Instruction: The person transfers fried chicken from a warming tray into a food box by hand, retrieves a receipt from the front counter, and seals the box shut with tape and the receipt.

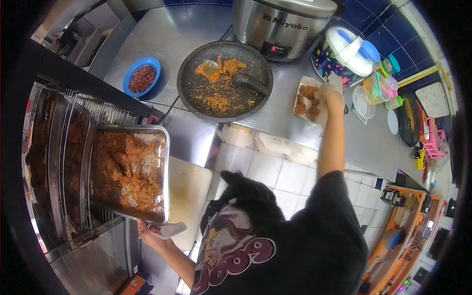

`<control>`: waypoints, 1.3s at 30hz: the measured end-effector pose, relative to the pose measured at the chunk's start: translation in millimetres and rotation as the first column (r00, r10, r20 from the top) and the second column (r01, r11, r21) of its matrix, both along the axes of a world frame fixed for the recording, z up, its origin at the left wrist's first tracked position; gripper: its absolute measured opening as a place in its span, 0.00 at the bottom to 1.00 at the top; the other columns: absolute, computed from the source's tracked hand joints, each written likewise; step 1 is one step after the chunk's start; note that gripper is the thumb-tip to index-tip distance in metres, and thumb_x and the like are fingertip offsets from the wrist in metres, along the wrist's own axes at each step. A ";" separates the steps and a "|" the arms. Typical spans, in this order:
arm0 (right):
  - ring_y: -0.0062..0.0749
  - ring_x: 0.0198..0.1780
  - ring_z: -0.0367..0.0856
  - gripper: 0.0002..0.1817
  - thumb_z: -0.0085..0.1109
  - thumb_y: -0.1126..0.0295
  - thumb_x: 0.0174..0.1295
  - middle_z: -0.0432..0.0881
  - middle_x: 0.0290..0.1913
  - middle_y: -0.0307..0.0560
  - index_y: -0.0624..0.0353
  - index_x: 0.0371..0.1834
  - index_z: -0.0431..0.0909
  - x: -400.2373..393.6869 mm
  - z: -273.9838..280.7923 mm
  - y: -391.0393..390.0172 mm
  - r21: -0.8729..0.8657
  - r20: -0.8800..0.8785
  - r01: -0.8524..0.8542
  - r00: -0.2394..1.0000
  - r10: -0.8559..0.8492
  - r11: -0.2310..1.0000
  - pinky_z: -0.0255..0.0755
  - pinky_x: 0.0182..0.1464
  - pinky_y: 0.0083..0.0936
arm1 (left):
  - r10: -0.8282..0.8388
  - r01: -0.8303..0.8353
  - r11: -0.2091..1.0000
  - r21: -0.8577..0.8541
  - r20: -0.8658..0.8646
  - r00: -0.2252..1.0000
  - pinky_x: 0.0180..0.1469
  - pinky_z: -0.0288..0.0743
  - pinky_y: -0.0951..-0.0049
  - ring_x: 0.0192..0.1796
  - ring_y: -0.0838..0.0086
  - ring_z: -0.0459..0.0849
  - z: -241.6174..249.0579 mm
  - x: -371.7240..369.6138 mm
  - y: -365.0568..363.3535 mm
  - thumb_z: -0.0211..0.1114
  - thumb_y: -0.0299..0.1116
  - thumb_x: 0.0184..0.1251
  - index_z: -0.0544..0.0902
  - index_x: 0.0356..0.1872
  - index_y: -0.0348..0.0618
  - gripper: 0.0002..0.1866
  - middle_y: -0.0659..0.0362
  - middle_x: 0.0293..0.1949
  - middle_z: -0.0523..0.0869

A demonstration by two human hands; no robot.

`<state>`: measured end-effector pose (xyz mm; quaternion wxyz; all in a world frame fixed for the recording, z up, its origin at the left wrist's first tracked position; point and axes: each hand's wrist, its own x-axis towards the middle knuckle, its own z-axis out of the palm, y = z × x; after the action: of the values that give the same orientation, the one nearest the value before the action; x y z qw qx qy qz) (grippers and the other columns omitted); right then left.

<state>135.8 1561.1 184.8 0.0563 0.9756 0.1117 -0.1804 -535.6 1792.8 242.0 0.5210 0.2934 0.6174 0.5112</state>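
My right hand (331, 98) is at the right side of a white paper food box (297, 109), its fingers closed at the raised flap. Several brown fried pieces (309, 101) lie inside the box. At the lower left, my left hand (153, 238) is closed around a pale grey utensil with a broad rounded end (169, 230); its full shape is hidden. That hand sits just below the near corner of a metal tray (166, 172). Brown fried food and crumbs (129, 169) cover much of the tray, which juts out from a wire rack.
A dark stone-look pan (184, 93) with orange-brown crumbs stands on the steel counter (290, 73). Left of it is a blue bowl (156, 66) of dark red bits. A Miyako cooker (285, 29) and patterned pot (339, 59) stand behind. A cutting board (189, 196) lies beside the tray.
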 end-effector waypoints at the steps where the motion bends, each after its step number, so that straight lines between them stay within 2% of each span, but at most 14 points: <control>1: 0.46 0.47 0.87 0.15 0.70 0.66 0.55 0.87 0.47 0.57 0.66 0.40 0.85 -4.0 6.2 -2.4 -0.036 0.013 -0.054 0.998 0.054 0.998 0.80 0.47 0.40 | -0.027 0.027 1.000 -0.006 0.002 1.000 0.41 0.80 0.72 0.44 0.73 0.83 0.2 0.2 0.1 0.54 0.38 0.79 0.78 0.53 0.35 0.16 0.55 0.47 0.82; 9: 0.52 0.47 0.87 0.16 0.64 0.64 0.60 0.87 0.46 0.59 0.64 0.46 0.85 -13.0 -30.7 -14.0 0.010 -0.074 -0.104 0.992 0.105 0.994 0.80 0.44 0.45 | -0.034 0.034 0.999 0.017 0.029 0.999 0.39 0.79 0.75 0.43 0.74 0.84 2.3 7.1 -2.3 0.53 0.37 0.79 0.78 0.53 0.34 0.16 0.56 0.46 0.83; 12: 0.54 0.49 0.86 0.15 0.59 0.64 0.64 0.87 0.47 0.59 0.64 0.46 0.84 -11.1 -67.3 -25.3 0.578 -0.139 0.325 0.943 -0.301 0.749 0.79 0.48 0.45 | -0.038 0.038 0.999 0.009 0.021 0.999 0.39 0.79 0.75 0.43 0.74 0.84 0.3 4.6 -0.4 0.54 0.37 0.79 0.78 0.53 0.33 0.16 0.56 0.46 0.83; 14: 0.54 0.49 0.86 0.15 0.56 0.64 0.67 0.87 0.47 0.61 0.62 0.49 0.84 -42.5 -0.8 -0.6 0.147 0.170 -0.108 0.982 0.083 0.983 0.78 0.51 0.44 | -0.018 0.018 1.000 0.008 0.010 1.000 0.39 0.80 0.74 0.44 0.74 0.84 0.1 -3.0 -3.1 0.54 0.36 0.79 0.78 0.53 0.33 0.16 0.56 0.47 0.83; 16: 0.54 0.51 0.85 0.15 0.54 0.66 0.68 0.86 0.48 0.64 0.57 0.53 0.84 -60.5 16.7 0.8 0.525 0.405 -0.143 0.909 -0.099 0.839 0.76 0.56 0.43 | 0.021 -0.021 1.000 0.009 -0.011 1.000 0.39 0.80 0.75 0.43 0.73 0.84 -1.2 1.2 -0.8 0.53 0.35 0.79 0.79 0.53 0.34 0.15 0.56 0.47 0.83; 19: 0.52 0.51 0.86 0.18 0.53 0.61 0.71 0.85 0.48 0.66 0.62 0.55 0.82 -98.9 62.8 9.3 0.627 0.576 -0.156 0.753 -0.319 0.763 0.77 0.54 0.39 | 0.012 -0.015 1.000 0.017 0.113 0.993 0.40 0.80 0.76 0.43 0.72 0.85 6.0 11.5 -3.4 0.54 0.35 0.79 0.78 0.54 0.34 0.15 0.56 0.47 0.83; 23: 0.44 0.49 0.87 0.23 0.57 0.55 0.71 0.86 0.51 0.63 0.60 0.61 0.79 -149.1 113.4 25.8 0.755 0.409 -0.106 0.848 -0.338 0.647 0.78 0.53 0.36 | -0.039 0.038 0.999 0.011 0.083 0.996 0.42 0.80 0.72 0.47 0.71 0.84 -28.3 -19.7 1.1 0.54 0.36 0.78 0.77 0.56 0.36 0.15 0.55 0.48 0.83; 25: 0.36 0.47 0.86 0.35 0.55 0.43 0.70 0.84 0.55 0.55 0.56 0.72 0.71 -180.0 110.8 50.0 0.914 0.270 -0.190 0.945 -0.186 0.359 0.78 0.49 0.31 | 0.029 -0.026 0.999 -0.032 0.101 0.994 0.43 0.79 0.67 0.51 0.72 0.82 -30.8 -18.7 2.7 0.57 0.37 0.77 0.78 0.57 0.41 0.15 0.57 0.48 0.83; 27: 0.35 0.53 0.83 0.50 0.47 0.28 0.66 0.77 0.65 0.55 0.55 0.80 0.56 -207.7 90.5 70.7 0.993 -0.021 -0.011 0.960 0.280 0.114 0.77 0.42 0.25 | 0.078 -0.078 0.997 -0.001 0.035 0.996 0.44 0.78 0.65 0.51 0.72 0.80 -22.6 -14.2 -5.9 0.59 0.37 0.77 0.80 0.54 0.46 0.12 0.59 0.46 0.83; 29: 0.34 0.54 0.82 0.58 0.43 0.21 0.60 0.75 0.65 0.57 0.55 0.82 0.50 -266.8 94.3 121.7 0.995 -0.071 0.026 0.854 0.516 0.094 0.77 0.41 0.25 | 0.129 -0.129 0.992 -0.005 0.001 0.992 0.41 0.76 0.71 0.44 0.76 0.80 -20.0 -7.4 -5.9 0.61 0.37 0.76 0.81 0.49 0.47 0.09 0.63 0.42 0.83; 32: 0.30 0.52 0.79 0.47 0.60 0.33 0.60 0.78 0.61 0.51 0.53 0.76 0.66 -345.9 93.2 168.0 0.963 -0.230 0.256 0.633 0.740 0.080 0.79 0.46 0.26 | 0.121 -0.119 0.993 -0.022 0.117 0.986 0.36 0.71 0.79 0.36 0.82 0.76 -11.3 -0.7 -6.9 0.62 0.36 0.76 0.80 0.43 0.45 0.07 0.66 0.35 0.80; 34: 0.37 0.53 0.81 0.37 0.66 0.43 0.61 0.81 0.59 0.53 0.52 0.69 0.74 -382.4 103.4 188.5 0.981 -0.094 -0.089 0.553 0.828 0.172 0.79 0.50 0.33 | 0.108 -0.111 0.994 0.002 0.190 0.976 0.34 0.67 0.82 0.33 0.85 0.73 -14.0 1.0 -8.0 0.63 0.37 0.76 0.78 0.40 0.43 0.09 0.67 0.31 0.78; 37: 0.43 0.53 0.82 0.31 0.67 0.47 0.62 0.83 0.57 0.55 0.52 0.65 0.78 -424.2 112.6 228.5 0.945 0.123 -0.326 0.311 0.942 -0.016 0.78 0.54 0.38 | 0.135 -0.137 0.991 -0.003 0.168 0.976 0.32 0.65 0.83 0.30 0.86 0.71 -24.1 3.9 -9.4 0.63 0.39 0.76 0.78 0.40 0.43 0.10 0.68 0.30 0.76; 39: 0.46 0.53 0.82 0.33 0.68 0.48 0.60 0.82 0.58 0.56 0.54 0.65 0.77 -457.6 127.0 248.3 0.558 0.476 -0.790 0.055 0.878 -0.253 0.77 0.55 0.39 | 0.148 -0.153 0.988 0.014 0.196 0.970 0.31 0.65 0.82 0.29 0.86 0.70 -24.3 8.5 -11.6 0.63 0.40 0.76 0.78 0.39 0.43 0.11 0.69 0.29 0.75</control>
<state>-321.8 1809.3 311.8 -0.2352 0.5296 0.8110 -0.0809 -527.1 1781.2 217.6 0.5340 0.2021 0.5766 0.5844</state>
